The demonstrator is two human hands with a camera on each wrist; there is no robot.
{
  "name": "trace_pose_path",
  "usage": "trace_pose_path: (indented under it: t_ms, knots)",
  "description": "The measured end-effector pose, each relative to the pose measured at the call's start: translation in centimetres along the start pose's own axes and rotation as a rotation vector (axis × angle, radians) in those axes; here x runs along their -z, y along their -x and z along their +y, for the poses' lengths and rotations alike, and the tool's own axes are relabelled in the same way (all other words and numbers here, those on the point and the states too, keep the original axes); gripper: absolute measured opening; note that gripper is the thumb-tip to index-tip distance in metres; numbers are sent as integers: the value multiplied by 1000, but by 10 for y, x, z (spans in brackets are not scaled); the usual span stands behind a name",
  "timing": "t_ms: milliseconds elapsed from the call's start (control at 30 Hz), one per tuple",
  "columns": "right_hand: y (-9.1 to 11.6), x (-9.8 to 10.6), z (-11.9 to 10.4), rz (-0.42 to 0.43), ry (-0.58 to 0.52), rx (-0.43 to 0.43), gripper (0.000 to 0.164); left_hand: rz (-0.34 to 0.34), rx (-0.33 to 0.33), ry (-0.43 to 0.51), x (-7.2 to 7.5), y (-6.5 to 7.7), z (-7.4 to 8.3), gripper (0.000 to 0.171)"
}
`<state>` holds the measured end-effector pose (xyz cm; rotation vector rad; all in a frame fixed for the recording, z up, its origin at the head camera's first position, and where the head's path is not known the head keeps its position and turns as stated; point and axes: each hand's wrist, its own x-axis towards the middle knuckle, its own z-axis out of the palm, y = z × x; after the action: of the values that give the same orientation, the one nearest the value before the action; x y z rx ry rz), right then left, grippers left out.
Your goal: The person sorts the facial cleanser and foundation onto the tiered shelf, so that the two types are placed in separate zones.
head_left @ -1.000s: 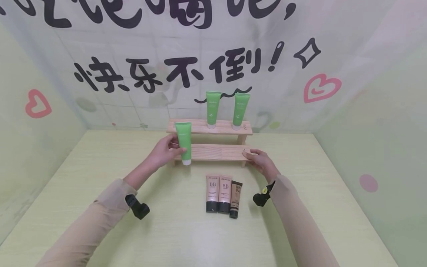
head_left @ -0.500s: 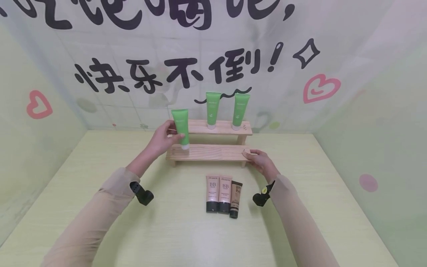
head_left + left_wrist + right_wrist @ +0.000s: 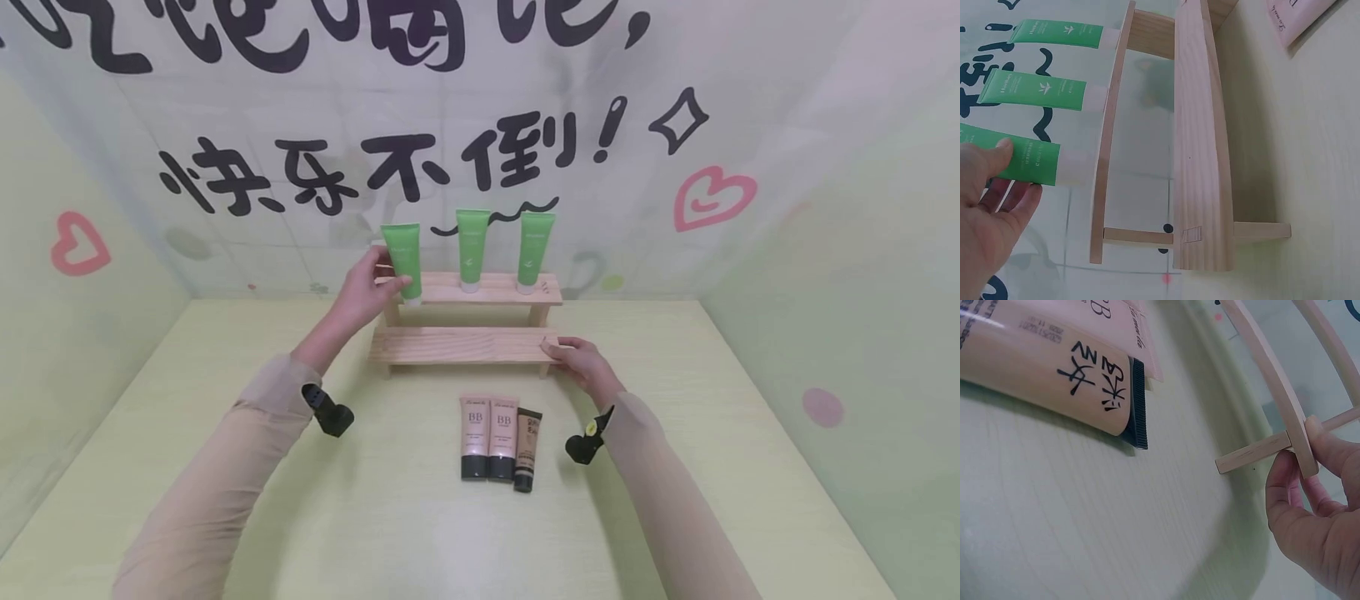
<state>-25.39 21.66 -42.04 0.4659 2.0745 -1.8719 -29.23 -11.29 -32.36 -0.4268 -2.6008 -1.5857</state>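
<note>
My left hand (image 3: 367,287) pinches a green squeeze tube (image 3: 406,260) between thumb and fingers, its white cap down, at the left end of the wooden rack's upper shelf (image 3: 495,288). In the left wrist view the white cap (image 3: 1077,169) is right by the shelf's edge. Two more green tubes, a middle one (image 3: 471,248) and a right one (image 3: 535,250), stand cap-down along that shelf. My right hand (image 3: 588,367) grips the right end of the lower shelf (image 3: 457,345), thumb on top and fingers beneath, as the right wrist view shows.
Two pink BB cream tubes, a left one (image 3: 475,437) and a right one (image 3: 502,439), lie on the table (image 3: 375,517) before the rack. A smaller tan tube (image 3: 527,448) with a black cap lies beside them. Behind the rack rises a wall (image 3: 315,250) with black lettering.
My left hand has raised the green tube from in front of the lower shelf and carried it back to the upper shelf's left end. My right hand keeps its grip on the lower shelf.
</note>
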Motion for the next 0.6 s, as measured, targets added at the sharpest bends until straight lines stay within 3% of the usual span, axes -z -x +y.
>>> trace_pose_path:
  t_ms: [233, 433, 600]
  knots:
    - [0, 0, 1, 16, 5, 7, 55, 58, -3, 11, 0, -17, -4, 46]
    - [-3, 0, 4, 28, 3, -1, 54, 69, 28, 0, 0, -26, -10, 48]
    - [-5, 1, 4, 20, 7, -8, 55, 67, 11, -13, 1, -30, -12, 47]
